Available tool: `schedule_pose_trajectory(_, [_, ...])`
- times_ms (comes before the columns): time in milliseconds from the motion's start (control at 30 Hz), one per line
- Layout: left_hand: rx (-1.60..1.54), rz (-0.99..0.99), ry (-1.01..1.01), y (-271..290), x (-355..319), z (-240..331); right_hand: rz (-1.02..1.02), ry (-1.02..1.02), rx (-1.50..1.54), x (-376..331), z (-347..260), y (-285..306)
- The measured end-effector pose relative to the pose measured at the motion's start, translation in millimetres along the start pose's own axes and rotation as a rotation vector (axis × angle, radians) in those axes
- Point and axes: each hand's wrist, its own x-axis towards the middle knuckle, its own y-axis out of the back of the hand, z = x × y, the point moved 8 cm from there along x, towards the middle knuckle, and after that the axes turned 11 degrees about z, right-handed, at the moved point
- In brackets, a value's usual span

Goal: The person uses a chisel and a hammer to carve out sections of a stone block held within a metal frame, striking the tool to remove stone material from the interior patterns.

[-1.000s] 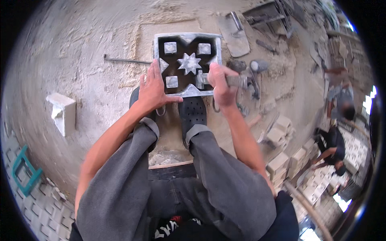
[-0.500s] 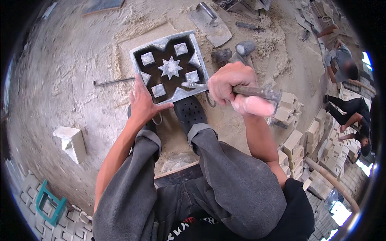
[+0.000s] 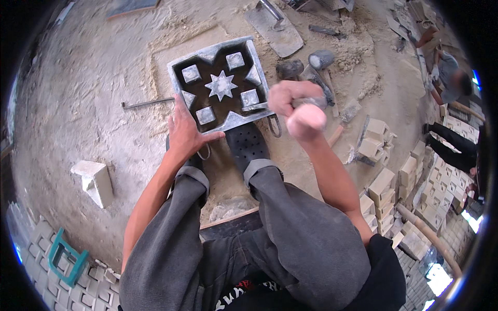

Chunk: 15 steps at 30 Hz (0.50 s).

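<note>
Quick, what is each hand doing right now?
Left hand: open, flat on the edge of the mould.
Right hand: closed around a tool; what kind cannot be told.

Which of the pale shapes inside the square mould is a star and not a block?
The one in the middle of the square mould: the pale star has many points, whereas the square blocks around it, such as the top one, have flat tops.

Bare sandy ground lies open left of the metal mould [image 3: 220,85]; hammers [image 3: 311,65] and stacked blocks [image 3: 381,155] crowd its right
</note>
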Motion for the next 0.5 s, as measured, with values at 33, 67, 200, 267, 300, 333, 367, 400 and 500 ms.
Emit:
schedule_pose_trajectory(33, [0.011, 0.004, 0.001, 1.8, -0.5, -1.6, -0.027, 0.069, 0.075, 0.5, -12.9, -2.6])
schedule_pose_trajectory(67, [0.012, 0.006, -0.004, 0.5, 0.6, 0.3, -0.031, 0.070, 0.022, -0.6, -17.2, -4.1])
schedule_pose_trajectory(200, [-0.014, -0.005, 0.001, -2.8, 4.0, 4.9, 0.005, -0.018, -0.292, -3.9, -8.7, -6.2])
schedule_pose_trajectory(267, [-0.017, -0.021, -0.001, -1.1, 3.2, 4.8, 0.004, -0.103, -0.316, -2.1, 1.3, -9.5])
schedule_pose_trajectory(300, [-0.013, -0.026, 0.006, 1.5, 2.0, 2.5, 0.014, -0.142, -0.306, 0.5, 0.8, -8.8])
schedule_pose_trajectory(333, [-0.034, -0.045, 0.001, 1.7, 0.6, 2.6, 0.024, -0.125, -0.305, 1.0, -10.3, -7.9])
schedule_pose_trajectory(367, [-0.050, -0.054, 0.003, 5.7, 2.6, 2.7, 0.025, -0.101, -0.295, 3.5, -27.1, -10.3])
schedule_pose_trajectory(400, [-0.061, -0.072, 0.013, 8.4, -0.5, -3.2, 0.027, -0.090, -0.279, 1.8, -34.0, -13.0])
schedule_pose_trajectory(500, [-0.105, -0.088, -0.085, 2.6, 4.0, -9.0, 0.083, -0.175, -0.201, -4.4, -23.7, -7.2])
